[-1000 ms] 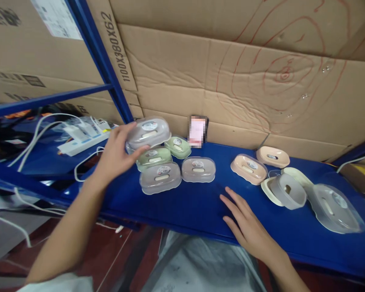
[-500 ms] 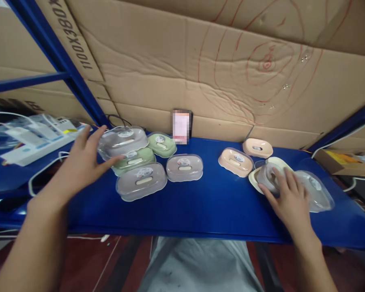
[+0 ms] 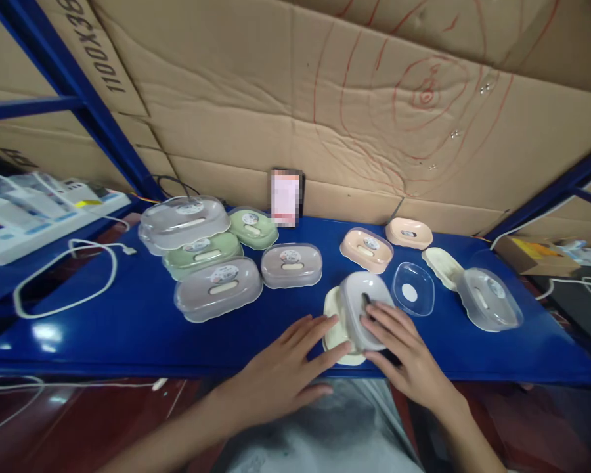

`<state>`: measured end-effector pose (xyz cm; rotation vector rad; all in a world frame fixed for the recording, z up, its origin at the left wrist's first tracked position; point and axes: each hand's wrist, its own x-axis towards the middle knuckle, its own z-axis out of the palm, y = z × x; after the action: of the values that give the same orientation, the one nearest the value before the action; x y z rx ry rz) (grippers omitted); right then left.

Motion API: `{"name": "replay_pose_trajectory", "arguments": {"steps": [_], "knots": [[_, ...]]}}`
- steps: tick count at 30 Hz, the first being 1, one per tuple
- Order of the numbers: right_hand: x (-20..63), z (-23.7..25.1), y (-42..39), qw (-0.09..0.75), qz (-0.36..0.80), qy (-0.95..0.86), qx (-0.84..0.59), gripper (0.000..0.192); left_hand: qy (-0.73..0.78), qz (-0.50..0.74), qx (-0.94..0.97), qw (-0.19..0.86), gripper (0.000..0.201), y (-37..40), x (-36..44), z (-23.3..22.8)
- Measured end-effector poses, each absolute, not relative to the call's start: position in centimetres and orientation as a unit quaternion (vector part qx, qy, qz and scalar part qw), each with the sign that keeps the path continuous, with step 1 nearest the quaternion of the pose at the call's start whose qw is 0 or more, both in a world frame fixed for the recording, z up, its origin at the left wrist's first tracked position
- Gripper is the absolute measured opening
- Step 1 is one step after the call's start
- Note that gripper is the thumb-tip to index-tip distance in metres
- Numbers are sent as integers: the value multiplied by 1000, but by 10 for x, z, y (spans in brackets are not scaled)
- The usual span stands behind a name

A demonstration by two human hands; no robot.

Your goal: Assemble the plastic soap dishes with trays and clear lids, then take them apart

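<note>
Two hands are laid on a grey soap-dish insert (image 3: 362, 315) resting in a cream tray (image 3: 335, 328) at the near edge of a blue shelf (image 3: 128, 328): the left hand (image 3: 285, 368) spread open against the tray, the right hand (image 3: 404, 358) with fingers loosely curled over the insert. Lidded soap boxes (image 3: 217, 289) are stacked beyond the left hand; a wall of cardboard (image 3: 276, 98) is seen behind.
</note>
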<state>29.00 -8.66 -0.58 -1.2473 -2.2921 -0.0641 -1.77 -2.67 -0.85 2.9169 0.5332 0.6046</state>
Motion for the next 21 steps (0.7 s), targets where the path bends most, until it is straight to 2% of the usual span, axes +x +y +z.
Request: {"name": "replay_pose_trajectory", "arguments": {"steps": [2,6,8,13,16,21], "knots": [[294,-5,-78,280,-49,-830,-481,62,166,193,964,77,57,-25,-19,-8],[297,-6,-67,293,-31,-819,-492,56,169,204,959,103,23,-26,-24,-6],[294,-7,-68,292,-14,-822,-488,53,161,202,962,89,17,-29,-22,-7],[282,-5,-79,330,18,-815,-476,46,135,199,969,52,49,-36,-11,-11],[276,-2,-85,337,46,-825,-451,47,114,237,963,55,55,-34,-16,-9],[261,-2,-90,327,96,-839,-423,50,217,250,938,105,90,-20,-44,-7]]}}
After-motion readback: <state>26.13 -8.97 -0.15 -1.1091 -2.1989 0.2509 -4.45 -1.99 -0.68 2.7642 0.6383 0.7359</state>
